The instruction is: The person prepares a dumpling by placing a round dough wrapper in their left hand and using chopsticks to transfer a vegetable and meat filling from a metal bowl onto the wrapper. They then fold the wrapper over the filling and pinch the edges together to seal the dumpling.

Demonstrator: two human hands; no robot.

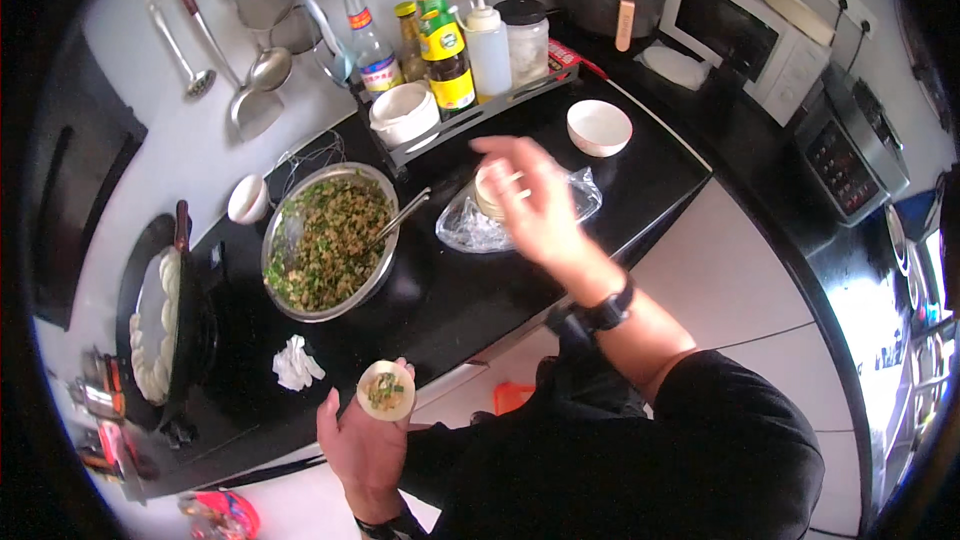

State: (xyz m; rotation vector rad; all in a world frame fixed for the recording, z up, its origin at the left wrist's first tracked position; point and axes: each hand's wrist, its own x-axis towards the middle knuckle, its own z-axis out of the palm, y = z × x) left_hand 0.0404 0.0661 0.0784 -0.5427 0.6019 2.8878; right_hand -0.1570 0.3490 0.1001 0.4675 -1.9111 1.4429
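On the open palm and fingers of my left hand (367, 435) lies a round dumpling wrapper (386, 391) with a mound of green-flecked filling at its middle. My right hand (532, 199), blurred, hovers over a stack of round wrappers (489, 195) on clear plastic wrap (472, 229); whether its fingers touch them I cannot tell. A metal bowl of chopped filling (330, 240) stands at the left, a metal utensil (401, 217) resting in it. Farther left, a pan (180, 345) holds pleated dumplings (150, 382) along its edge.
A crumpled tissue (298, 364) lies near the metal bowl. An empty white bowl (599, 127) stands beyond the wrap. A rack (487, 103) of bottles and jars borders the wall, with a white cup (248, 199) by the filling. A microwave (739, 34) and a dark cooker (851, 142) stand right.
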